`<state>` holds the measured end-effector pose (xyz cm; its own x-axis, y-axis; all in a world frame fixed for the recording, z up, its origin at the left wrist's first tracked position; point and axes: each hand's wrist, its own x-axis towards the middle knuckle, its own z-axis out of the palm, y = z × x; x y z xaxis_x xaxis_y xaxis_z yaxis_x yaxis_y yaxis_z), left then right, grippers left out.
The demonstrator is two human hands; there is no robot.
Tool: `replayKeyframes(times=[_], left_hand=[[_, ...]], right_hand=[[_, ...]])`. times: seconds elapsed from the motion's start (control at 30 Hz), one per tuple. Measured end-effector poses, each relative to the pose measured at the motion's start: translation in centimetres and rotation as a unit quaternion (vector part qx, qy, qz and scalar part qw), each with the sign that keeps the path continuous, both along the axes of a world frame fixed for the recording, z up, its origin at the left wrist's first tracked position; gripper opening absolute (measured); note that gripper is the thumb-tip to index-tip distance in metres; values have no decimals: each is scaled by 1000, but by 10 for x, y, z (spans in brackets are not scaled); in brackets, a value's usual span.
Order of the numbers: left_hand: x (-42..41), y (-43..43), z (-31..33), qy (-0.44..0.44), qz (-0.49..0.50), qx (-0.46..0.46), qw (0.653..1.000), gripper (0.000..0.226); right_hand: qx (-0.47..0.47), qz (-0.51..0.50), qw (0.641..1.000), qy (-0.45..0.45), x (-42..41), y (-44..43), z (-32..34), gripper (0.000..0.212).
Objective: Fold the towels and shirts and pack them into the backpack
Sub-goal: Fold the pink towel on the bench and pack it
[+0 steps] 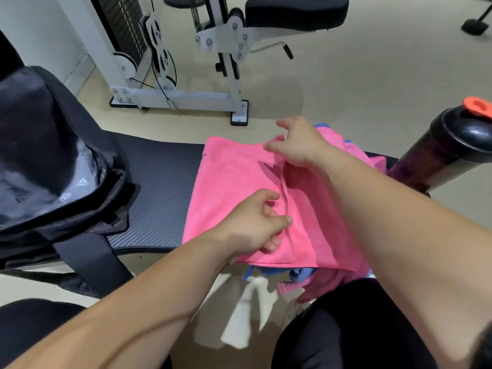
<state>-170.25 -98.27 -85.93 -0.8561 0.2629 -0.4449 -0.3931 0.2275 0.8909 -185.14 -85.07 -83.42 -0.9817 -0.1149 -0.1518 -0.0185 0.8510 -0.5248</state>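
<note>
While the pink terry towel (239, 182) is being doubled over, it is kept flat on the black padded tabletop (159, 182), laid over a heap of blue and pink cloths (300, 272) not yet folded. Its far edge is pinched and lifted by the right grip (298, 145), and the crease nearer the front is pinched by the left grip (255, 222), apparently so that the fold line is held straight. The black fabric backpack (53, 155), seemingly unzipped, is stood at the left end, within reach for packing. A black shaker bottle with an orange cap (452, 150) is set at the right.
</note>
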Motion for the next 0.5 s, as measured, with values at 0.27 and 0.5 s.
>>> replayKeyframes(times=[0.27, 0.5], left_hand=[[-18, -79, -13, 193, 130, -328, 916, 12], [-56, -130, -24, 162, 108, -450, 872, 24]], right_hand=[[116, 156, 980, 50, 28, -47, -24, 53], [109, 179, 977, 27, 4, -105, -37, 39]])
